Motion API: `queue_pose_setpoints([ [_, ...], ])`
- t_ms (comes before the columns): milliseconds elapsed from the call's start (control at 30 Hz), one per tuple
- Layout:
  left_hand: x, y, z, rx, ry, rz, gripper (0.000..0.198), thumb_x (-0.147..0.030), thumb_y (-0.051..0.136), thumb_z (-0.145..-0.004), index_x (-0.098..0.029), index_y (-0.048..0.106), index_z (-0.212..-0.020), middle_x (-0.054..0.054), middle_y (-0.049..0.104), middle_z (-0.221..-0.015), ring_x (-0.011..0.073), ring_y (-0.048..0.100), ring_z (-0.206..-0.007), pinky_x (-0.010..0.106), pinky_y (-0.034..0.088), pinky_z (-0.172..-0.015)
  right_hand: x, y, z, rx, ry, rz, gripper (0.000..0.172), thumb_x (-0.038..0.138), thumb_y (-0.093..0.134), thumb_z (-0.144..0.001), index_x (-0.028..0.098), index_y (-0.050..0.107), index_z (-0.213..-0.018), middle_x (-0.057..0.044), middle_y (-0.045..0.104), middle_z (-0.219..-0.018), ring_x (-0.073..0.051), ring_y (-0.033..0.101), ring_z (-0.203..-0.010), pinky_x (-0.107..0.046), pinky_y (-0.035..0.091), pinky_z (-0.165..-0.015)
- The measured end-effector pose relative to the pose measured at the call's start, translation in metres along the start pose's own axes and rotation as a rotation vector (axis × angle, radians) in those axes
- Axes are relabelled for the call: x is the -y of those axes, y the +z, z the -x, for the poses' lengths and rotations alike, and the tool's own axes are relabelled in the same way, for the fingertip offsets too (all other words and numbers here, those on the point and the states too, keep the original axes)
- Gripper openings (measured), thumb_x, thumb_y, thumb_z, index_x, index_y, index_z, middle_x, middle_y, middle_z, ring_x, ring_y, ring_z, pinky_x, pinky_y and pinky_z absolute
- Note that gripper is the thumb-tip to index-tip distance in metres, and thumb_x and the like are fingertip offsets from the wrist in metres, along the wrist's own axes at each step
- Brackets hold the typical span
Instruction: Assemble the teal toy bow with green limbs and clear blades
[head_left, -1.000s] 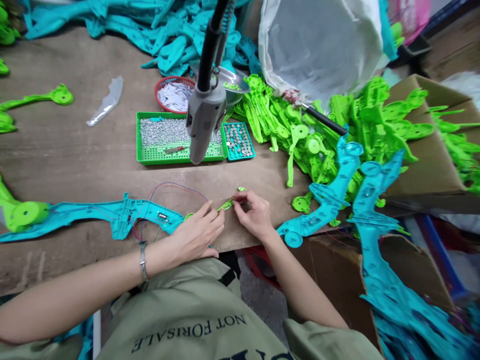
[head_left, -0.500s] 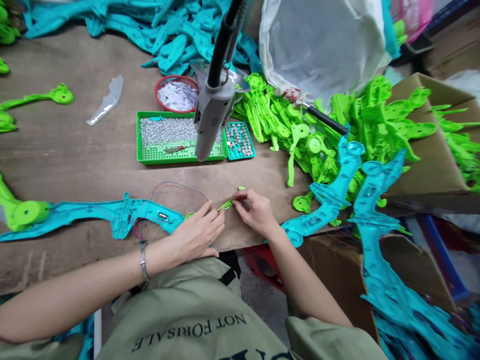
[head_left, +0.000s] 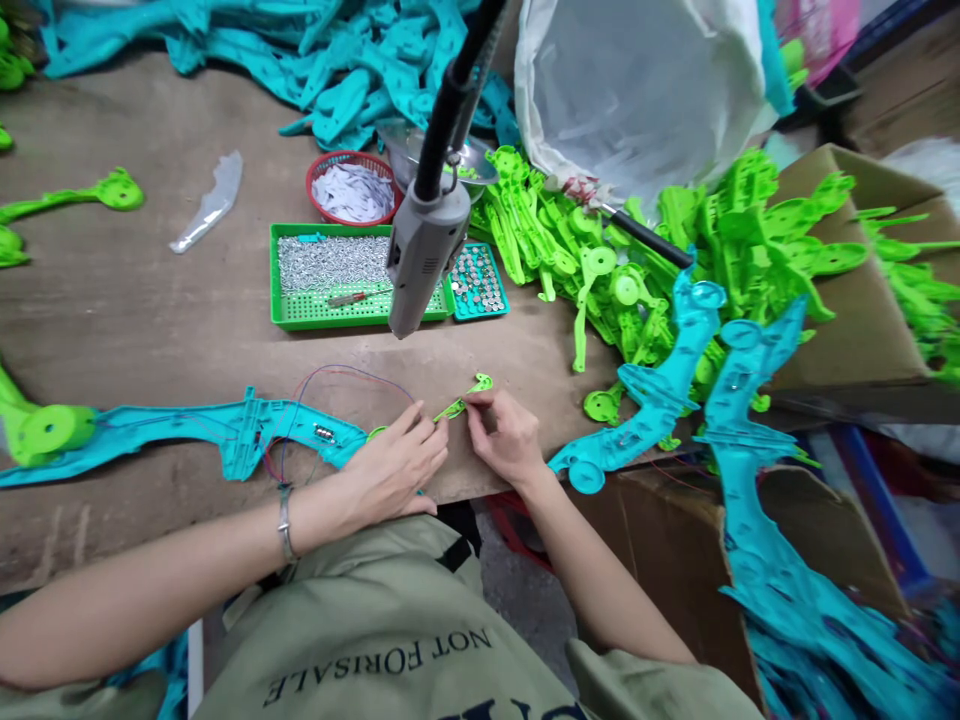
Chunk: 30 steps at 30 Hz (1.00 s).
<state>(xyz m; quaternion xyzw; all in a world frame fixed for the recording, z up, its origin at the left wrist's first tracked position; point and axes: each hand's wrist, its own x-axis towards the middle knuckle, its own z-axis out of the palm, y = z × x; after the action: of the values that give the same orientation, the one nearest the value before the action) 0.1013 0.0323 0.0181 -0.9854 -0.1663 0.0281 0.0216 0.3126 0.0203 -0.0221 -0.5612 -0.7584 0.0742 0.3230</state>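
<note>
Olive lettered shirt (head_left: 367, 610), metal bracelet (head_left: 284, 525)

left hand (head_left: 394, 462) over blue part (head_left: 195, 420) | right hand (head_left: 511, 438) at green part (head_left: 451, 409) (fingers bent)

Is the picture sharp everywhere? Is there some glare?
Head view, centre: left hand and right hand fairly clear, like the perforated green tray; head view, right edge: lime-green parts soft and stretched; head view, upper left: pale glare on the translucent plastic piece.
</note>
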Motion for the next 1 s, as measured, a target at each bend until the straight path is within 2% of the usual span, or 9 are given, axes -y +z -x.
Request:
queue_pose_setpoints([
  [167,0.0,-0.001,0.0,0.005,-0.001,-0.003,0.077,-0.074,0.059,-0.081,-0.011,0.064,-0.124,0.019,0.06,-0.139,0.0317,0.055,-0.125,0.05,0.035,-0.116,0.001,0.003,0.001,-0.056,0.008,0.003,0.008,0.016,0.057,-0.092,0.023,0.059,-0.094,-0.003,0.072,-0.082,-0.017,0.07,-0.07,-0.03,0.058,-0.066],
  [300,-0.001,-0.001,0.0,0.008,-0.011,-0.022,0.077,-0.075,0.058,-0.081,-0.012,0.064,-0.123,0.018,0.06,-0.139,0.0315,0.056,-0.123,0.049,0.036,-0.116,0.0,0.005,0.0,-0.052,0.079,-0.04,0.007,0.016,0.058,-0.091,0.023,0.058,-0.092,-0.002,0.072,-0.082,-0.016,0.068,-0.064,-0.03,0.057,-0.063],
  [367,-0.001,0.0,0.0,0.002,-0.012,-0.02,0.077,-0.075,0.059,-0.08,-0.011,0.065,-0.123,0.019,0.06,-0.138,0.0314,0.056,-0.123,0.049,0.036,-0.116,0.0,0.005,0.0,-0.058,0.066,-0.046,0.007,0.016,0.058,-0.091,0.023,0.059,-0.091,-0.003,0.071,-0.08,-0.017,0.069,-0.067,-0.031,0.058,-0.064],
  [467,-0.001,0.001,0.0,-0.007,-0.009,-0.005,0.077,-0.074,0.06,-0.08,-0.011,0.064,-0.124,0.019,0.06,-0.138,0.0315,0.056,-0.123,0.05,0.036,-0.116,-0.001,0.004,0.002,-0.067,0.015,-0.032,0.011,0.015,0.058,-0.091,0.024,0.061,-0.095,-0.004,0.073,-0.084,-0.02,0.072,-0.076,-0.034,0.061,-0.071],
  [600,0.0,0.003,0.0,-0.003,-0.008,0.028,0.077,-0.074,0.061,-0.08,-0.011,0.064,-0.124,0.019,0.058,-0.14,0.0318,0.055,-0.123,0.051,0.034,-0.117,0.002,0.009,0.016,-0.029,-0.018,-0.001,0.025,0.012,0.052,-0.092,0.024,0.061,-0.111,-0.009,0.075,-0.099,-0.024,0.074,-0.093,-0.039,0.063,-0.082],
  [700,0.001,0.004,-0.001,0.0,0.005,0.03,0.077,-0.074,0.06,-0.08,-0.011,0.064,-0.124,0.019,0.058,-0.14,0.0313,0.056,-0.121,0.052,0.033,-0.117,0.005,0.014,0.026,-0.001,-0.071,0.043,0.035,0.007,0.045,-0.092,0.021,0.059,-0.121,-0.013,0.074,-0.111,-0.026,0.071,-0.111,-0.042,0.061,-0.093],
  [800,0.003,0.001,-0.001,0.006,0.01,0.025,0.076,-0.074,0.059,-0.081,-0.011,0.065,-0.123,0.019,0.06,-0.139,0.0313,0.057,-0.12,0.054,0.034,-0.117,0.007,0.012,0.027,0.043,-0.097,0.069,0.037,0.004,0.041,-0.091,0.018,0.06,-0.119,-0.015,0.074,-0.114,-0.026,0.067,-0.119,-0.043,0.059,-0.098],
  [933,0.008,-0.006,0.0,0.02,0.006,0.051,0.073,-0.075,0.057,-0.081,-0.014,0.068,-0.121,0.017,0.056,-0.145,0.0324,0.055,-0.125,0.059,0.034,-0.116,0.01,-0.005,0.012,0.081,0.08,-0.056,0.031,0.009,0.047,-0.092,0.022,0.058,-0.118,-0.008,0.077,-0.105,-0.022,0.075,-0.101,-0.037,0.062,-0.087],
  [1000,0.009,-0.009,0.002,0.017,-0.011,0.068,0.073,-0.076,0.057,-0.08,-0.016,0.07,-0.119,0.016,0.051,-0.15,0.0338,0.05,-0.13,0.061,0.031,-0.117,0.014,-0.012,0.005,0.048,0.174,-0.124,0.031,0.012,0.05,-0.093,0.024,0.055,-0.121,-0.005,0.078,-0.101,-0.02,0.076,-0.094,-0.036,0.062,-0.085],
])
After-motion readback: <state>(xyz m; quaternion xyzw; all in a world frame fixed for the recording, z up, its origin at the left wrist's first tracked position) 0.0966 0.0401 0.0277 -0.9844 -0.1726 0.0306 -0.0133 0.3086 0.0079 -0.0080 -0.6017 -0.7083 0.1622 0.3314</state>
